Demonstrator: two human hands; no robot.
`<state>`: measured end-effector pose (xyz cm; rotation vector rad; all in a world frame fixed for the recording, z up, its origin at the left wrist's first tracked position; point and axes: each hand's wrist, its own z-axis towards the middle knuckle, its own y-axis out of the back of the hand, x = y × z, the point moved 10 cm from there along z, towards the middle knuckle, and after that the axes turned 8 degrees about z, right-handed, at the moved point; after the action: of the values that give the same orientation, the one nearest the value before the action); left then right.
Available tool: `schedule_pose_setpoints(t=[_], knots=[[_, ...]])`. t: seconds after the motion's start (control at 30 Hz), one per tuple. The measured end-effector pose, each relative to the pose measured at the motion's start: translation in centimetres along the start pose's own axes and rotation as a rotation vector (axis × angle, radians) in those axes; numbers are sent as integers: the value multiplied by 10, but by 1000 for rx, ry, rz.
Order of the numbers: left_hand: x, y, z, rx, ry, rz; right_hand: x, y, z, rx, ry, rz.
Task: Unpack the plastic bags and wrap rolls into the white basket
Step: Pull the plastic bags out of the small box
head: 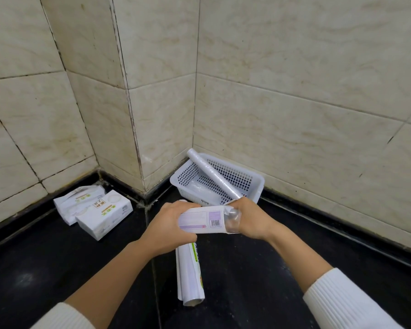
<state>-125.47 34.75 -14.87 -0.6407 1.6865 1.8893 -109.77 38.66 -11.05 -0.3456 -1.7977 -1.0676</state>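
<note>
A white perforated basket [254,180] stands in the tiled corner on the black floor. A clear wrap roll [209,170] leans slantwise across the basket, its upper end over the back rim. Crumpled clear plastic [199,187] lies on the basket's bottom. My left hand [167,227] grips a white packaged roll [202,220] with a purple label and a barcode, held level in front of the basket. My right hand [249,220] holds that package's clear right end. Another packaged roll [189,279] with green print lies on the floor below my hands.
Two white tissue packs [95,208] lie on the floor at the left, against the wall. Beige tiled walls close in the corner on three sides. Black floor stretches out to the right and toward me.
</note>
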Motion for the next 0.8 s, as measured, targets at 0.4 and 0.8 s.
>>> schedule_pose_setpoints(t=[0.4,0.8], knots=[[31,33,8,-120,74,-6,5,69,-5,-97,86,42],[43,10,2,-43,158,-187,8,106,-11,-245,104,352]])
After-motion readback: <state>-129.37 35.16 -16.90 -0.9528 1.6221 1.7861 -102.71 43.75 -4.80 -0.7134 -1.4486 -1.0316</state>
